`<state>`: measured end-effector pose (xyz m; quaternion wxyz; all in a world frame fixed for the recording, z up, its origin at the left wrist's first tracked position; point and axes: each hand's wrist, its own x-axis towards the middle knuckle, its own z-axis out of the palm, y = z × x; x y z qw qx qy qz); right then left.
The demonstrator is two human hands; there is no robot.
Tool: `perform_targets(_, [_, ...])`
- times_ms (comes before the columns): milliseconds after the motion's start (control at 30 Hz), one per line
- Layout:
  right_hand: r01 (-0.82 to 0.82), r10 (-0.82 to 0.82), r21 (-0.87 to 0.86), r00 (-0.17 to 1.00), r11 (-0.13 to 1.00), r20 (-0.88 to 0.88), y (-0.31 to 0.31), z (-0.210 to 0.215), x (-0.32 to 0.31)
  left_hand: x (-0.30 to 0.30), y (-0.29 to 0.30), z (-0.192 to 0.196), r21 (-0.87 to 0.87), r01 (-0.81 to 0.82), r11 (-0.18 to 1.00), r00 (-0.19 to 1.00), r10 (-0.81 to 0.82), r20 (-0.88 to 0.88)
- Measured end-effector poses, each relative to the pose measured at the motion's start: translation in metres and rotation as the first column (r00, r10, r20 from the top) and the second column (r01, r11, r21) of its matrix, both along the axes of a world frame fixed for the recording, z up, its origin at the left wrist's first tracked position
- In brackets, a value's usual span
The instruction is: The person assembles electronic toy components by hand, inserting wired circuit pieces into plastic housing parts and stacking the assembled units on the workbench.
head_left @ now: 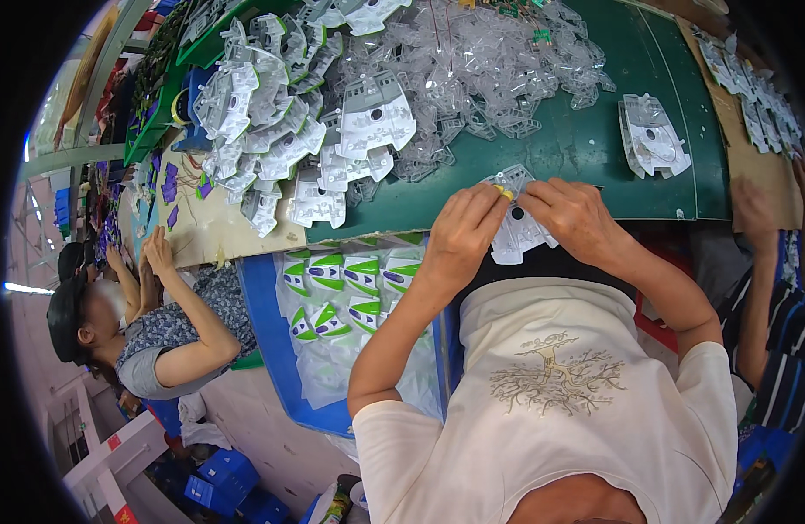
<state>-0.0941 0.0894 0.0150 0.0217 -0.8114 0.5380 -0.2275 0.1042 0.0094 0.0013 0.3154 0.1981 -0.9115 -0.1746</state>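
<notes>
A white plastic shell (pixel 518 239) with a clear upper part and a dark round hole is held at the green bench's front edge, close to my body. My left hand (pixel 462 229) is closed on its left side, fingers pinched near the top, with a yellow cover (pixel 505 192) on one fingertip. On the opposite side my right hand (pixel 579 218) is also closed on the shell, fingertips bent over its upper right edge. Whether a smaller part sits between the fingertips I cannot tell.
Clear plastic parts (pixel 481 74) lie heaped on the green bench (pixel 560 144). White-grey shells (pixel 263 113) are stacked at left; more shells (pixel 654 140) lie at right. A blue crate (pixel 285 384) beside me holds white-green pieces (pixel 361 275). Co-workers sit left (pixel 180 341) and right (pixel 756 297).
</notes>
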Motion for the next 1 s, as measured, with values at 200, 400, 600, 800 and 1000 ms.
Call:
perform_targets(200, [0.068,-0.077,0.089,0.992,0.994,0.102,-0.001,-0.001,-0.003,-0.006,-0.002,-0.001,-0.025,0.043,0.999,0.992,-0.039,0.116])
perform_targets(400, [0.171,-0.237,0.243,0.930,0.955,0.280,-0.005,0.007,-0.004,-0.008,0.000,-0.010,-0.048,0.018,0.999,0.994,-0.013,0.104])
perform_targets(600, [0.119,-0.189,0.247,0.941,0.962,0.281,0.013,0.017,-0.009,-0.014,0.013,-0.022,0.233,-0.050,0.971,0.980,0.093,-0.177])
perform_targets(800, [0.121,-0.169,0.274,0.973,0.954,0.160,0.013,0.026,-0.010,-0.015,0.000,-0.018,0.292,0.098,0.952,0.985,-0.051,-0.165])
perform_targets(1000, [-0.051,-0.243,0.403,0.727,0.914,0.643,0.018,0.044,-0.017,-0.013,-0.003,-0.010,0.308,0.137,0.942,0.990,-0.139,-0.018])
